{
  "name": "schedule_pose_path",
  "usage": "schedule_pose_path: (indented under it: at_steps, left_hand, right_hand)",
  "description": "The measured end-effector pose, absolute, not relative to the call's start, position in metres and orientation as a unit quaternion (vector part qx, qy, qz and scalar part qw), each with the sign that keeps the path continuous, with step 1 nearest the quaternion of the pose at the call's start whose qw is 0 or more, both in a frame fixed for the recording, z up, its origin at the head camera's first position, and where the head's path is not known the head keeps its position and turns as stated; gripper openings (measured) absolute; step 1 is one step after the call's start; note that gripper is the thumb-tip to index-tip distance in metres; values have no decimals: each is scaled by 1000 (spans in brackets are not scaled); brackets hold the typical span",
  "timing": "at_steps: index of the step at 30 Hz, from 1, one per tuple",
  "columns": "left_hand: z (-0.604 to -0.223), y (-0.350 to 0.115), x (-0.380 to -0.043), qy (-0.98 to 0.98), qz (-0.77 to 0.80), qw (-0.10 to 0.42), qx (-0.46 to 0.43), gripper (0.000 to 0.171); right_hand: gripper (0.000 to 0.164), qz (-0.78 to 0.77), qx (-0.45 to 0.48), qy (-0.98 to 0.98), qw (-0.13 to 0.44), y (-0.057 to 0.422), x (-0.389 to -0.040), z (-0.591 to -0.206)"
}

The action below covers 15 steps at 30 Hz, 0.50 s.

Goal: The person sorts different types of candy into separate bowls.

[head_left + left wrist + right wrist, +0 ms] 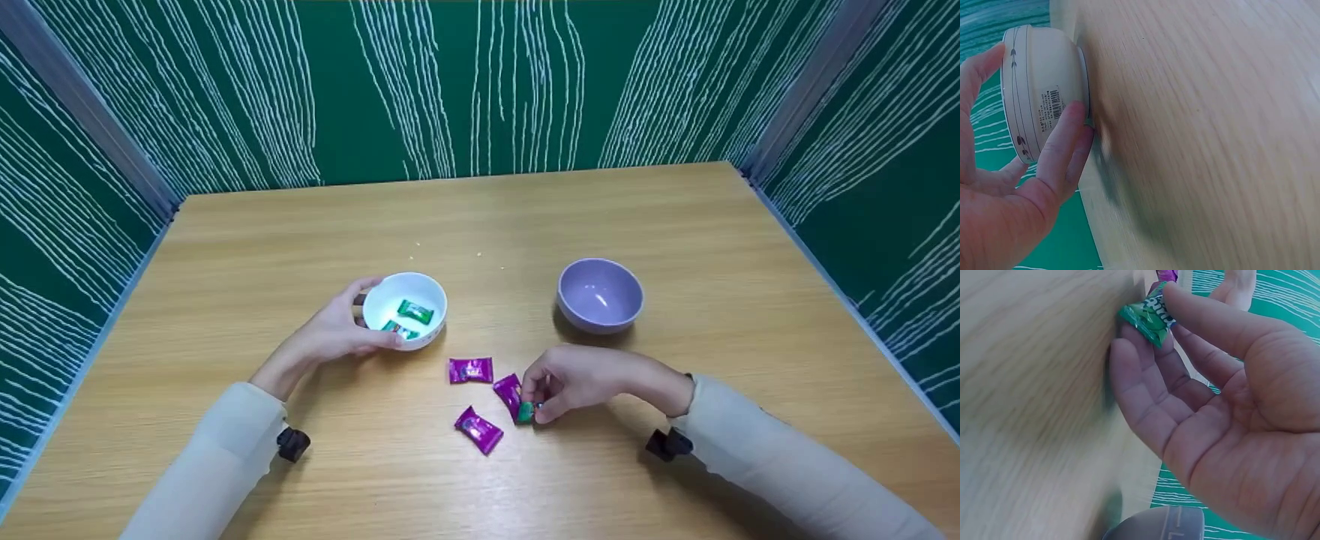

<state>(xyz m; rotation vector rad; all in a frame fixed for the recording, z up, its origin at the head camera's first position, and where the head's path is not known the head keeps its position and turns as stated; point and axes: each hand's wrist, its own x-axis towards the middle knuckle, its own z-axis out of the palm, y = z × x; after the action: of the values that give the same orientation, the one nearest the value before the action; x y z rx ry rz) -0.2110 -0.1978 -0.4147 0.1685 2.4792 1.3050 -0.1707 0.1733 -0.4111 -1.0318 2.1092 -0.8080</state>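
My left hand grips the white bowl by its side, thumb near the rim and fingers around the outer wall. Two green-wrapped candies lie inside that bowl. In the left wrist view the white bowl shows a barcode sticker and a leaf pattern below its rim. Between thumb and fingers, my right hand pinches a green-wrapped candy low over the table. Right beside those fingers lies a purple-wrapped candy. Two more purple candies, an upper one and a lower one, lie to its left.
A purple bowl stands behind my right hand, with nothing visible in it. Small pale crumbs dot the wooden table farther back. Green panels with white wavy lines enclose the table's back and sides.
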Motion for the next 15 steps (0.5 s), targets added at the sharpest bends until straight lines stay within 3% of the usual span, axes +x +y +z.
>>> schedule_pose_path:
  at_steps: [15]
  left_hand:
    - [-413,-196,-211,870,461,167,57,107]
  right_hand:
    - [7,-282,-413,814,296,173,-174,-397]
